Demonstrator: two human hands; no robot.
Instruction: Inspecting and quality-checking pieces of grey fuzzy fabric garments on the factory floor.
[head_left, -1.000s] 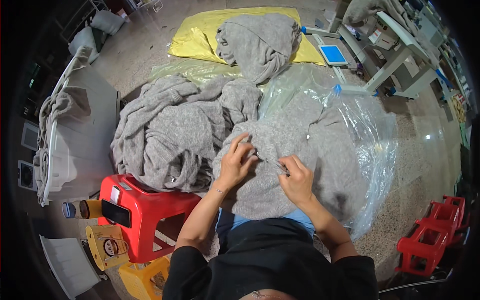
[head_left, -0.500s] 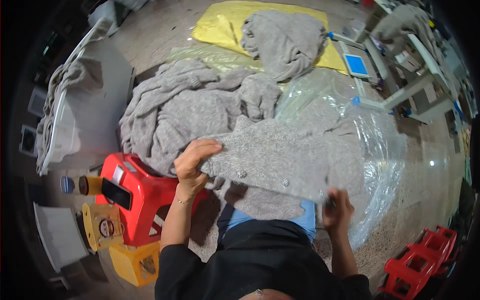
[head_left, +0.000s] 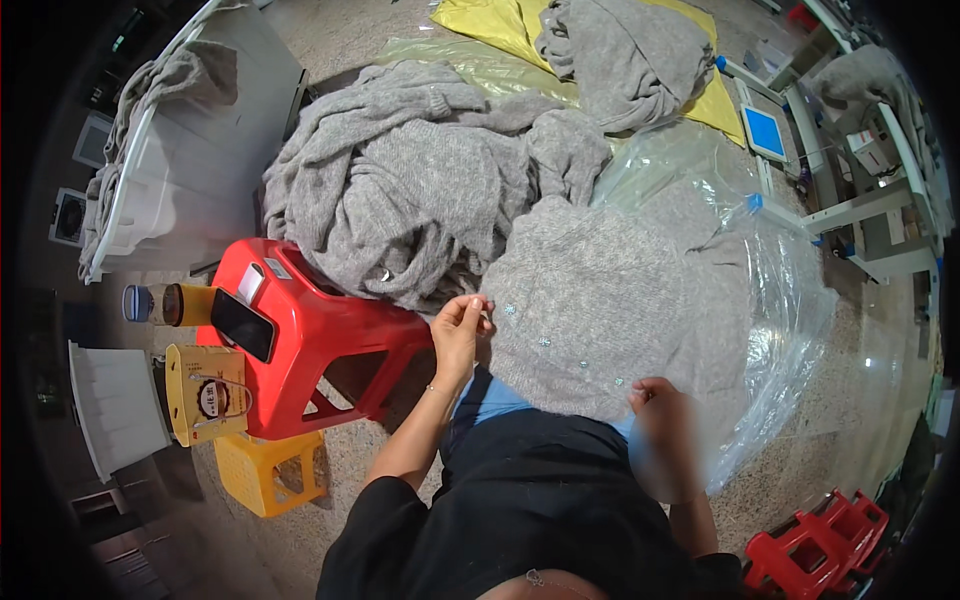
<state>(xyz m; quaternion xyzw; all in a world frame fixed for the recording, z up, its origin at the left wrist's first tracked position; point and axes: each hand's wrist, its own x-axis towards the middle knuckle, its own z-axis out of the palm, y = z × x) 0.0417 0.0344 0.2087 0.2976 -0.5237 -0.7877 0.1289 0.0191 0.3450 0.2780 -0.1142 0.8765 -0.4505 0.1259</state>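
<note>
Hands point(head_left: 457, 338) touch a grey knit garment point(head_left: 610, 290) beside its shiny buttons point(head_left: 545, 342).

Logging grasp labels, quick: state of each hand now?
Left hand: closed, pinching the left edge of the grey knit garment.
Right hand: at the garment's near edge; partly blurred, grip can't be told.

Phone point(head_left: 242, 325) on the left edge of the stool point(head_left: 305, 325); garment heap point(head_left: 430, 170) behind; spread garment point(head_left: 590, 290) at the heap's front right; bundle point(head_left: 635, 65) overhanging the front edge of the far sheet point(head_left: 490, 20).
</note>
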